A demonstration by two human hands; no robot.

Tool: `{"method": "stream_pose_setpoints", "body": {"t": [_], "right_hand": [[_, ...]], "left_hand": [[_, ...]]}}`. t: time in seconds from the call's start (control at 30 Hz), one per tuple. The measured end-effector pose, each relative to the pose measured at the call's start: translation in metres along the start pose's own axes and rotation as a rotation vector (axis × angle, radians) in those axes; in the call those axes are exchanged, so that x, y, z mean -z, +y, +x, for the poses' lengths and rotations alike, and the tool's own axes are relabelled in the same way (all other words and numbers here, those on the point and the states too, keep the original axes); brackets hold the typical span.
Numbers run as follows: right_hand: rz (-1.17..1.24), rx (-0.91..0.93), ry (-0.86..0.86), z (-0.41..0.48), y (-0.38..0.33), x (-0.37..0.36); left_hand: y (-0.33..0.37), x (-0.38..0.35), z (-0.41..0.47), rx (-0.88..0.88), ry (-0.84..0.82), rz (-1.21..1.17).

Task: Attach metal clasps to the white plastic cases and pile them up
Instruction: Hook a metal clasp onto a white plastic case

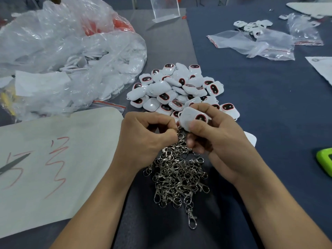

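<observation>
White cases (177, 88) carry dark ovals ringed in red. Silver clasps (177, 174) lie on the dark blue surface (260, 108). White paper (53, 159) bears red strokes; a lime-green thing (325, 161) sits at the right edge.

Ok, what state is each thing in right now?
Left hand: pinching a clasp.
Right hand: gripping a white case, lifted off the table.
Case pile: loose heap on the table.
Clasp heap: loose, tangled, on the table.
Big plastic bag: crumpled, holding white parts.

The counter (269, 108) lies open at 3 o'clock; case pile (179, 87) obstructs 12, plastic bag (62, 60) 10, paper sheet (62, 159) 9, clasp heap (177, 177) 6.
</observation>
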State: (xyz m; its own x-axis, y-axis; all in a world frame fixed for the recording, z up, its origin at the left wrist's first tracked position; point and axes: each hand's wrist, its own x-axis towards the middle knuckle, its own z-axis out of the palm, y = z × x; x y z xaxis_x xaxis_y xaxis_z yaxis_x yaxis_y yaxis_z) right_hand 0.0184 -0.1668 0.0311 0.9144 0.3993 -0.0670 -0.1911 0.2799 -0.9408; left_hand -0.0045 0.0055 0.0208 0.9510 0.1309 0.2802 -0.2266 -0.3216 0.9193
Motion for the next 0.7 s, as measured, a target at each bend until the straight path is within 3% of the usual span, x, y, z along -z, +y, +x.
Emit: {"method": "stream_pose_setpoints", "body": {"t": [0.1, 0.43, 0.7], "right_hand": [[0.051, -0.069, 0.012, 0.0002, 0.0027, -0.0005], [0.048, 0.031, 0.092, 0.0026, 0.01, -0.0044], [-0.299, 0.201, 0.099, -0.0006, 0.0007, 0.0023]], "left_hand": [[0.0004, -0.0014, -0.0016, -0.008, 0.01, -0.014], [0.0015, -0.0066, -0.0045, 0.023, -0.101, -0.118], [0.0035, 0.0006, -0.0022, 0.084, -0.262, -0.197]]}}
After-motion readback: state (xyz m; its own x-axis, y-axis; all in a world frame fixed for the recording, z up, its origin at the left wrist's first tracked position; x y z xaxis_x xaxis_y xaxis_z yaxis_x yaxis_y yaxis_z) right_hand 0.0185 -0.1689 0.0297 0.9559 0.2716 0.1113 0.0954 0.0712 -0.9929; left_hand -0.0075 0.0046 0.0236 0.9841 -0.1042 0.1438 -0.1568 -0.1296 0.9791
